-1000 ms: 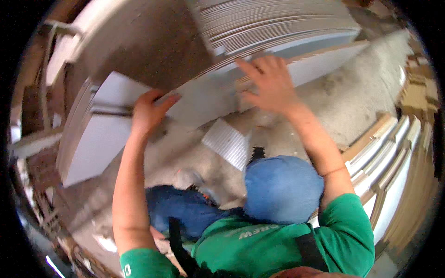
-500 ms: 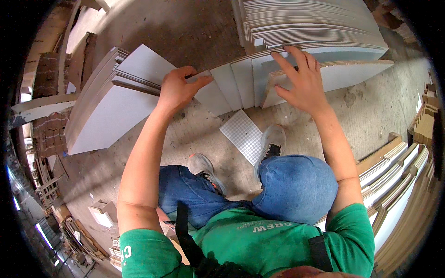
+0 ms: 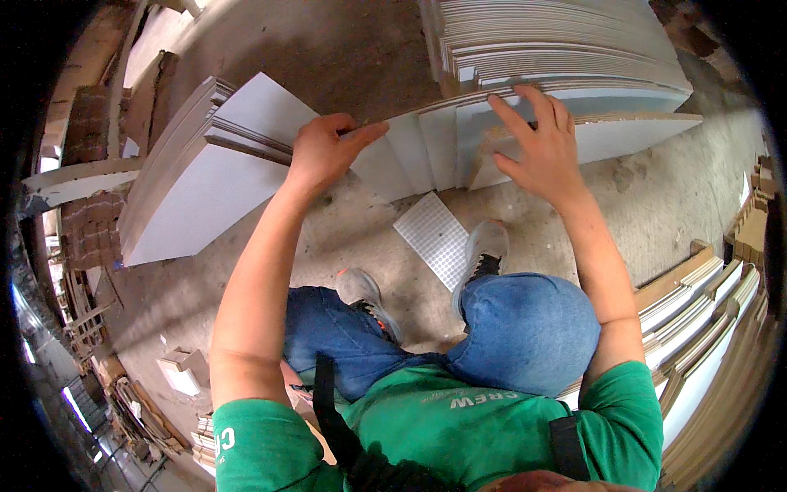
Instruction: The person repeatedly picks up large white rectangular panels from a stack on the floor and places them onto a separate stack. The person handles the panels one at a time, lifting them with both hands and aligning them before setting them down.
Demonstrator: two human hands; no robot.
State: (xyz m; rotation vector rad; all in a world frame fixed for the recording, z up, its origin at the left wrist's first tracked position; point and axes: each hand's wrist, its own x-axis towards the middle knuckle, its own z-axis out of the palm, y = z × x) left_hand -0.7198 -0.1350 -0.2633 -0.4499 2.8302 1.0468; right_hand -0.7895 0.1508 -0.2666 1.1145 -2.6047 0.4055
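Several white boards [image 3: 399, 156] stand on edge in a leaning row in front of me. My left hand [image 3: 324, 154] is at the row's left end, with thumb and fingers closed over a board's top edge; the fingertips are partly hidden. My right hand [image 3: 543, 148] has its fingers spread. Its fingertips reach the top edges of the rear boards, while the thumb is by a nearer white board [image 3: 623, 141] with a brown chipped edge. Left of my left hand leans another group of white boards [image 3: 201, 197], fanned slightly apart.
A large stack of white boards [image 3: 566, 41] stands behind the row. A sheet of round grey stickers [image 3: 432, 238] lies on the floor by my right shoe [image 3: 489, 246]. More boards [image 3: 689, 303] stand at the right, and a small carton [image 3: 182, 371] is at the lower left.
The view has shifted slightly. Both hands stay at the boards' top edges in nearly the same pose, and the boards show no clear movement.
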